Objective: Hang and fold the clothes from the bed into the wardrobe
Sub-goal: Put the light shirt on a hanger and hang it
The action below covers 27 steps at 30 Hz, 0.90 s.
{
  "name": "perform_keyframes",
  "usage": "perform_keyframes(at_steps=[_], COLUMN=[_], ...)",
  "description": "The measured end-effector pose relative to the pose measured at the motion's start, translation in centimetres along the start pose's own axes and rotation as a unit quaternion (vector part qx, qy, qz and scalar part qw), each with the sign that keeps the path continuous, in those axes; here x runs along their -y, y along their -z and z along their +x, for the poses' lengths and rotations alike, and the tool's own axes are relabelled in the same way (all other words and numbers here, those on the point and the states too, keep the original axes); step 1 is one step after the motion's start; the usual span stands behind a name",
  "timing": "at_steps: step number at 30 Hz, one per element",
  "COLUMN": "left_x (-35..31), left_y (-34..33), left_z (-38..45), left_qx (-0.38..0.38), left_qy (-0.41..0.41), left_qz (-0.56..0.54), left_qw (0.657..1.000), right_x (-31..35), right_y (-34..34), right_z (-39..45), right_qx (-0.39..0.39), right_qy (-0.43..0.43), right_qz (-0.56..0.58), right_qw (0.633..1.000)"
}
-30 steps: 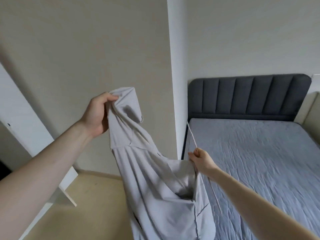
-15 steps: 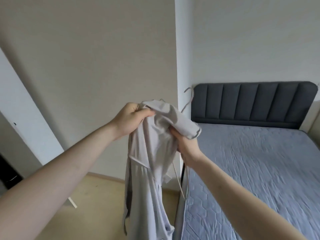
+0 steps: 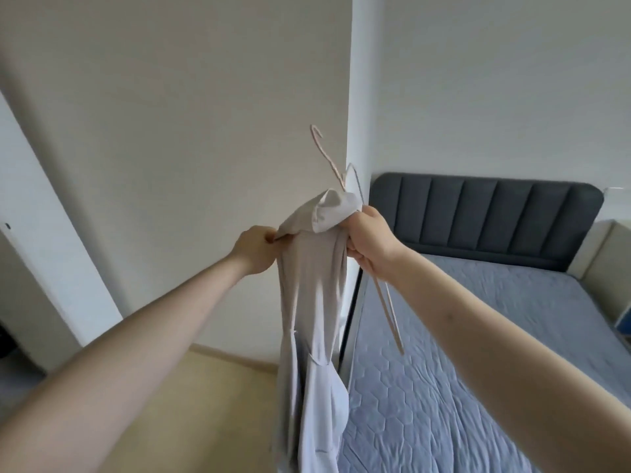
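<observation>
Bed [image 3: 478,353] with grey quilted cover and dark padded headboard [image 3: 485,213] lies below and beyond the right hand. Pale grey garment [image 3: 314,302] hangs long between both hands, top bunched at hand height, hem out of view below. Left hand [image 3: 256,249] closed, pinching the garment's upper left edge. Right hand [image 3: 370,240] clenched on the garment's top right together with a thin pink hanger [image 3: 387,308]; the hook rises above the fist, one bar slants down below it.
</observation>
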State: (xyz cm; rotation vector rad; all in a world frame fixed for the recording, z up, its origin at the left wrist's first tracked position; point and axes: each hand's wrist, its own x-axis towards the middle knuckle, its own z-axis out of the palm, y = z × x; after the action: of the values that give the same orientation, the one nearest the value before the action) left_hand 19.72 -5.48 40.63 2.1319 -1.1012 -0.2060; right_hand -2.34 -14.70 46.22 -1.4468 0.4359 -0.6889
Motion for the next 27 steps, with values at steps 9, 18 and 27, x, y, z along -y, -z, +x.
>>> perform_keyframes(at_steps=[9, 18, 27], left_x=[-3.3, -1.3, 2.1], left_y=[-10.8, -15.8, -9.2], left_z=[-12.7, -9.3, -4.9], left_qx=[-0.175, -0.065, -0.086], left_qy=[-0.072, 0.063, 0.047], left_qz=[-0.224, -0.065, -0.094], left_qw=[0.956, 0.994, 0.991], right_x=[2.4, 4.2, 1.2], right_y=[0.5, 4.8, 13.8], right_z=[1.5, 1.0, 0.6], right_qx=[-0.083, -0.196, -0.304], right_qy=[0.069, 0.071, 0.030], right_qz=[0.004, -0.032, -0.086], right_qw=[0.994, 0.978, 0.948])
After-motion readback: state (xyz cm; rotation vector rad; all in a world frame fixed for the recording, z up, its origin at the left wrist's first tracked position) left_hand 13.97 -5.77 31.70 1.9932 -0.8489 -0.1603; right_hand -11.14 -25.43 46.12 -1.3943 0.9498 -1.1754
